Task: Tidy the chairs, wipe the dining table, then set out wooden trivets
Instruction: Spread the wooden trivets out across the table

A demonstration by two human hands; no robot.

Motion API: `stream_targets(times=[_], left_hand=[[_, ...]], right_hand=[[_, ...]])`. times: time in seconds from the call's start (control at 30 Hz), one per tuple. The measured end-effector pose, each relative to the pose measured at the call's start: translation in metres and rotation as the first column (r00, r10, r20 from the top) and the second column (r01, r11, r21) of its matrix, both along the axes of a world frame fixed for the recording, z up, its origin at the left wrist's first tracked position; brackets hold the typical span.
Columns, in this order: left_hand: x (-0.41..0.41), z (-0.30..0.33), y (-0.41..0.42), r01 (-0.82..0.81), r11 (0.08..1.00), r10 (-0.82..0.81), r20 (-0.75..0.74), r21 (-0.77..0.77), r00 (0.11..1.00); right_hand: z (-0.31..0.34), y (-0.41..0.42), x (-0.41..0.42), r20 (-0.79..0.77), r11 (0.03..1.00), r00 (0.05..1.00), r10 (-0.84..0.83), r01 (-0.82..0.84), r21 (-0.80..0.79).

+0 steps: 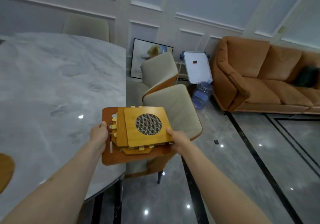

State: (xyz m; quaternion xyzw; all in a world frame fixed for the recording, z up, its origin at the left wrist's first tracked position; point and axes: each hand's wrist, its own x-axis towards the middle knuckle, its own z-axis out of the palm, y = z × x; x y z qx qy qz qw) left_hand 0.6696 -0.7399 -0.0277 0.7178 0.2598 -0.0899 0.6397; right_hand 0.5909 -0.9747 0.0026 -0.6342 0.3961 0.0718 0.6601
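Trivets sit as a loose stack at the centre of the frame, carried just over the right edge of the marble counter. A dark brown slotted board forms the base; on it lie lighter wooden pieces, slightly fanned, and the top one is a square with a round metal mesh inset.

The left hand grips the base board's left edge, thumb on top, the other fingers out of sight beneath. The right hand pinches the lower right corner of the stack, thumb pressed on the top square.

These pieces look stiff and light, but smooth wood on smooth wood will likely slide, and the small tabs poking out between the layers suggest jointed parts that could snag or shift. Supporting the base board from below at opposite edges and keeping it level seems the safest hold; each trivet is probably best lifted off by its rim.

Two cream chairs stand just right of the counter, with an orange sofa at the upper right.
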Motion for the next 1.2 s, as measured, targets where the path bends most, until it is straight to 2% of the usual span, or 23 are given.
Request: stream_targets(times=[0.4, 0.67, 0.9, 1.07, 1.2], left_hand=[[0.072, -0.006, -0.104, -0.33, 0.944, 0.33, -0.007, -0.024, 0.944], [0.087, -0.023, -0.185, -0.579, 0.814, 0.577, -0.052, -0.048, 0.815], [0.091, -0.035, -0.18, -0.752, 0.657, 0.749, -0.072, -0.056, 0.659], [0.09, -0.048, -0.154, -0.838, 0.542, 0.833, -0.086, -0.065, 0.546], [0.091, -0.056, -0.132, -0.89, 0.449, 0.885, -0.097, -0.079, 0.455]], right_hand=[[-0.004, -0.116, 0.154, 0.024, 0.968, 0.969, 0.246, -0.247, 0.049], [-0.006, -0.18, 0.247, -0.037, 0.848, 0.848, 0.528, -0.529, -0.025], [-0.016, -0.155, 0.293, -0.031, 0.753, 0.755, 0.655, -0.649, 0.106], [-0.021, -0.117, 0.324, -0.04, 0.643, 0.643, 0.765, -0.756, 0.125], [-0.02, -0.089, 0.347, -0.042, 0.471, 0.47, 0.882, -0.871, 0.141]])
